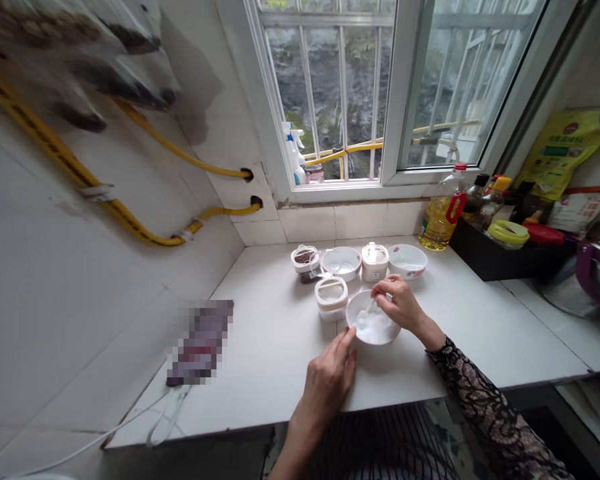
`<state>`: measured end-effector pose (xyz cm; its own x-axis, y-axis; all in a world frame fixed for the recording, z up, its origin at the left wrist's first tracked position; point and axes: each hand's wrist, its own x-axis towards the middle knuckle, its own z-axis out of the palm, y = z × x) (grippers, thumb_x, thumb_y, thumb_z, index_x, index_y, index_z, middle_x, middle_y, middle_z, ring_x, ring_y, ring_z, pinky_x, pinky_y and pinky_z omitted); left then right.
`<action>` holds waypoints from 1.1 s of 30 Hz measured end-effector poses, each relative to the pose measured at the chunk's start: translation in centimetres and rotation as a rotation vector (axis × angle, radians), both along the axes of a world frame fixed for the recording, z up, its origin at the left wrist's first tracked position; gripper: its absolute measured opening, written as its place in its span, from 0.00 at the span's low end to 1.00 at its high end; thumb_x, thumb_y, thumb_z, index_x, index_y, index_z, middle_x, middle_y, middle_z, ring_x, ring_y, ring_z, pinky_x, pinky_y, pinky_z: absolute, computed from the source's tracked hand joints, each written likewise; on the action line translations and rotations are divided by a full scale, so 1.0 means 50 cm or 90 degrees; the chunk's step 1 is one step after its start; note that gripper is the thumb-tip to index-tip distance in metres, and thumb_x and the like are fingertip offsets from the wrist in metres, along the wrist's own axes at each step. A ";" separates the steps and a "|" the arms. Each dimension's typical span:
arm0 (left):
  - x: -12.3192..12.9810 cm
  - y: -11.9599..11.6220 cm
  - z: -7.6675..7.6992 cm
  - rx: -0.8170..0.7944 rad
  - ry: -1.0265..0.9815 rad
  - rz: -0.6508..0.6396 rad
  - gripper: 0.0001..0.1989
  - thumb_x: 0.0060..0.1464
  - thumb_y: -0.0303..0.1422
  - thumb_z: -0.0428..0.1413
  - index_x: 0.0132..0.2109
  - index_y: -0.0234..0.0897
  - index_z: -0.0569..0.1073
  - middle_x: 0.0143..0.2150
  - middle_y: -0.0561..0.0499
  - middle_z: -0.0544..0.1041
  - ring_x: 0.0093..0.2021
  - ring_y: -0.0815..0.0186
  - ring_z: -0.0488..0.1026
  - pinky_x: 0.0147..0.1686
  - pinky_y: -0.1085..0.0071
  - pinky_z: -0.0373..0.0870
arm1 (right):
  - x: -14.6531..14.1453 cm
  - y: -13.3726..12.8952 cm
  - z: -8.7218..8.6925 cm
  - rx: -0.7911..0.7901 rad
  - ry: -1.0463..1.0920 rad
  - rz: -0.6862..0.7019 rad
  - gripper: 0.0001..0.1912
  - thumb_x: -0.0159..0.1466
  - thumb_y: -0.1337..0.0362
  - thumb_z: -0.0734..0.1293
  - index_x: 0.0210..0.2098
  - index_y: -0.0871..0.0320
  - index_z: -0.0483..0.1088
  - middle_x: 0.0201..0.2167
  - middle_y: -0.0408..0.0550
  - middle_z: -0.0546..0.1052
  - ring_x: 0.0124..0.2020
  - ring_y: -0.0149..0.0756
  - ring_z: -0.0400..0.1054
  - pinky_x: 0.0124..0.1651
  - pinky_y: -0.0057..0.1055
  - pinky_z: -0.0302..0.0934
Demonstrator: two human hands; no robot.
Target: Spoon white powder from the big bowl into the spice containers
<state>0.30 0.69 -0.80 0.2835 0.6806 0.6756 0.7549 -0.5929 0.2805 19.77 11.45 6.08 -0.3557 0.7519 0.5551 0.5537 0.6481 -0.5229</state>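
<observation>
A white bowl (349, 311) of white, powdery stuff (377, 328) stands near the front of the counter. My right hand (399, 303) pinches a white spoon (367, 311) whose lower end dips into the white stuff. At the bowl's near left side, my left hand (330, 373) steadies it, fingertips against the rim. Just behind and left of this bowl is a lidded white container (331, 299). Farther back stand a container of dark contents (306, 263), a second bowl (342, 263), another lidded container (375, 261) and a third bowl (407, 260).
An oil bottle (439, 217) stands by the window, beside a black box (490, 257) of bottles and jars. A metal pot (583, 280) is at the far right. On the left lies a blurred-out dark object (203, 343) with a white cable (130, 420).
</observation>
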 end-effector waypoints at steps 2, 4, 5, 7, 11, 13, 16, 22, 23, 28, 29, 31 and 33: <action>0.000 0.000 0.000 -0.002 0.000 0.000 0.25 0.63 0.24 0.47 0.65 0.36 0.59 0.53 0.40 0.77 0.44 0.61 0.80 0.46 0.67 0.78 | -0.002 0.000 -0.002 -0.014 0.005 0.001 0.11 0.55 0.73 0.61 0.24 0.55 0.73 0.18 0.41 0.73 0.27 0.35 0.65 0.51 0.39 0.57; 0.000 0.000 -0.001 -0.004 -0.001 0.000 0.25 0.63 0.24 0.47 0.65 0.36 0.59 0.53 0.40 0.77 0.43 0.62 0.80 0.45 0.67 0.78 | -0.006 -0.001 -0.002 -0.043 0.011 0.010 0.11 0.54 0.73 0.61 0.23 0.55 0.73 0.18 0.41 0.74 0.28 0.36 0.66 0.50 0.38 0.58; 0.000 0.000 -0.001 -0.004 -0.002 0.001 0.24 0.63 0.24 0.47 0.65 0.36 0.59 0.53 0.40 0.77 0.43 0.62 0.80 0.45 0.67 0.78 | -0.007 -0.003 -0.002 -0.061 0.016 0.016 0.11 0.54 0.73 0.61 0.22 0.54 0.73 0.18 0.41 0.74 0.28 0.37 0.66 0.49 0.38 0.58; 0.001 0.000 -0.002 -0.003 -0.004 0.002 0.23 0.63 0.24 0.47 0.65 0.35 0.60 0.53 0.40 0.77 0.43 0.62 0.80 0.45 0.67 0.78 | -0.010 -0.005 0.001 -0.103 0.036 0.024 0.12 0.53 0.73 0.61 0.21 0.54 0.72 0.17 0.41 0.74 0.28 0.36 0.66 0.48 0.37 0.59; 0.001 0.000 -0.002 0.003 -0.001 0.004 0.22 0.64 0.24 0.46 0.64 0.35 0.60 0.53 0.40 0.77 0.44 0.62 0.80 0.44 0.67 0.78 | -0.009 -0.006 0.011 -0.247 0.171 0.004 0.09 0.50 0.70 0.61 0.20 0.55 0.73 0.15 0.41 0.73 0.22 0.33 0.65 0.35 0.31 0.60; 0.001 0.000 -0.002 0.005 0.001 0.004 0.22 0.64 0.24 0.46 0.64 0.34 0.60 0.53 0.40 0.77 0.44 0.61 0.80 0.44 0.67 0.78 | -0.006 -0.003 0.014 -0.324 0.264 -0.014 0.08 0.48 0.68 0.62 0.20 0.56 0.73 0.15 0.41 0.73 0.20 0.32 0.64 0.29 0.29 0.58; 0.002 0.000 -0.001 0.000 0.001 0.004 0.22 0.63 0.24 0.47 0.63 0.34 0.61 0.53 0.40 0.77 0.44 0.61 0.80 0.44 0.67 0.78 | 0.000 0.005 0.017 -0.369 0.337 -0.024 0.07 0.47 0.66 0.63 0.19 0.57 0.73 0.13 0.41 0.72 0.19 0.32 0.64 0.28 0.29 0.59; 0.002 0.000 -0.003 -0.002 0.000 0.005 0.22 0.63 0.24 0.47 0.63 0.35 0.61 0.53 0.41 0.77 0.45 0.61 0.80 0.44 0.68 0.78 | 0.009 0.015 0.022 -0.403 0.412 -0.012 0.07 0.47 0.63 0.65 0.21 0.59 0.75 0.14 0.43 0.74 0.19 0.32 0.66 0.30 0.31 0.63; 0.002 0.001 -0.003 0.001 0.000 0.005 0.22 0.63 0.24 0.47 0.63 0.35 0.61 0.53 0.41 0.77 0.46 0.61 0.79 0.44 0.68 0.78 | 0.009 0.016 0.023 -0.404 0.424 -0.009 0.07 0.47 0.63 0.65 0.22 0.59 0.75 0.15 0.44 0.75 0.20 0.33 0.67 0.31 0.31 0.64; 0.002 0.002 0.000 0.013 -0.002 0.005 0.22 0.63 0.24 0.46 0.63 0.34 0.61 0.52 0.41 0.78 0.49 0.60 0.78 0.43 0.68 0.78 | -0.013 0.018 0.027 -0.374 0.472 0.010 0.08 0.50 0.60 0.67 0.27 0.58 0.75 0.21 0.44 0.78 0.25 0.34 0.71 0.36 0.33 0.67; 0.002 0.002 0.000 0.014 -0.002 0.006 0.22 0.63 0.24 0.46 0.63 0.34 0.61 0.52 0.41 0.78 0.49 0.60 0.78 0.42 0.68 0.78 | -0.020 0.016 0.027 -0.349 0.475 0.021 0.08 0.52 0.60 0.67 0.29 0.58 0.74 0.23 0.45 0.78 0.26 0.35 0.73 0.37 0.34 0.67; 0.002 0.002 -0.001 0.018 -0.001 0.007 0.22 0.63 0.24 0.46 0.63 0.34 0.61 0.51 0.40 0.78 0.49 0.60 0.78 0.42 0.68 0.79 | -0.035 0.012 0.026 -0.262 0.450 0.046 0.08 0.57 0.59 0.67 0.32 0.57 0.74 0.29 0.46 0.80 0.30 0.37 0.75 0.38 0.34 0.67; 0.003 0.003 -0.002 0.021 0.000 0.007 0.22 0.63 0.24 0.46 0.63 0.34 0.61 0.51 0.40 0.78 0.49 0.60 0.78 0.42 0.68 0.79 | -0.046 0.006 0.024 -0.125 0.348 0.070 0.07 0.62 0.62 0.65 0.34 0.56 0.74 0.32 0.48 0.80 0.33 0.38 0.75 0.40 0.36 0.66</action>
<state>0.43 0.82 -0.89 0.2759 0.6609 0.6979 0.7616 -0.5933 0.2608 17.47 11.75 7.28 -0.1389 0.8338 0.5344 0.1056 0.5490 -0.8291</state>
